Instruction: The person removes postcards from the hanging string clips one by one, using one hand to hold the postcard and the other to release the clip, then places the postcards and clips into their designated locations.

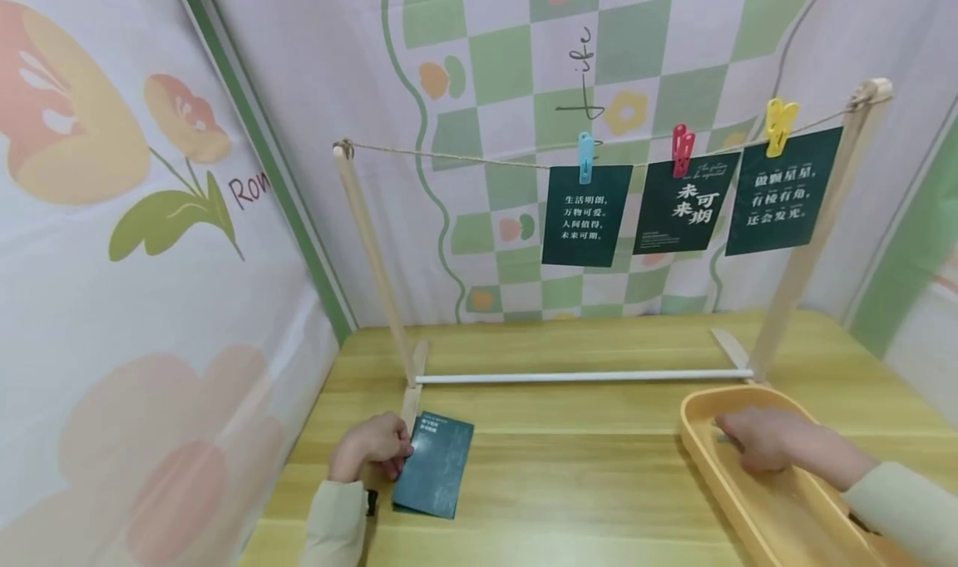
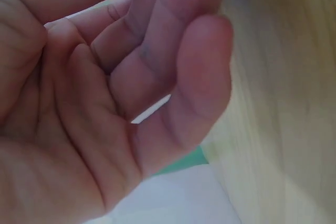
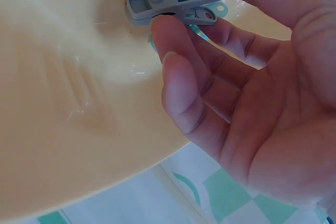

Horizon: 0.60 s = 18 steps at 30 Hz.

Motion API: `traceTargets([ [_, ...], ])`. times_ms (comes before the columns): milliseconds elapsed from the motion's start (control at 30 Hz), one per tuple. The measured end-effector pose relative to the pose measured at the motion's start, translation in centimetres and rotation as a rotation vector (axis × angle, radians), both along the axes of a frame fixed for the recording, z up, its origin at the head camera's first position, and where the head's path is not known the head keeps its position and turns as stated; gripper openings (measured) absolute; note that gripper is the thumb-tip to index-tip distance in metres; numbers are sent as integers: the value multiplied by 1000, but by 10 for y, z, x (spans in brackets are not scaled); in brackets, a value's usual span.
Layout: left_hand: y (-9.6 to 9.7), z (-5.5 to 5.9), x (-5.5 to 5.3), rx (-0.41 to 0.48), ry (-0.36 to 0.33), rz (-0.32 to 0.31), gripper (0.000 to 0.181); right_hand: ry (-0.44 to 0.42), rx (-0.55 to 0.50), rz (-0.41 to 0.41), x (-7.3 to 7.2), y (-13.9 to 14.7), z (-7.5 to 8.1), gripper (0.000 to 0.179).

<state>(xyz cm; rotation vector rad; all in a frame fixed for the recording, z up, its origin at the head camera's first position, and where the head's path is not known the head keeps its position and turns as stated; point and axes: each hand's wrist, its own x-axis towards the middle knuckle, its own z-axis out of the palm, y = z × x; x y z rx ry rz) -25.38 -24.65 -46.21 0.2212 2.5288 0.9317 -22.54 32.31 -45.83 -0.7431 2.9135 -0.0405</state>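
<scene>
At the left of the table, my left hand (image 1: 374, 444) pinches the left edge of a dark green card (image 1: 434, 467) with printed white text. A second card edge peeks out under its lower left. In the left wrist view the fingers (image 2: 202, 72) are curled, and the card is out of sight. My right hand (image 1: 763, 441) reaches into a yellow tray (image 1: 692, 434). Between thumb and fingers it holds a grey-blue clothespin (image 3: 173, 4), just above the tray's bottom. Behind the fingers lies a teal clothespin (image 3: 219, 9), partly hidden.
A wooden stand (image 1: 374, 259) carries a twine line (image 1: 464, 160). Three dark cards hang from it by a light blue clothespin (image 1: 585, 158), a red clothespin (image 1: 682, 150) and a yellow clothespin (image 1: 780, 126). A white rod (image 1: 584, 377) joins the stand's feet.
</scene>
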Motion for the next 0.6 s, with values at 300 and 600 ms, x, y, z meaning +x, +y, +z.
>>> traceTargets([
  [300, 4, -7, -3, 34, -114, 2, 16, -22, 6, -26, -2, -1, -2, 35],
  [600, 6, -18, -5, 125, -187, -29, 14, -55, 13, -26, -10, -1, -4, 34],
])
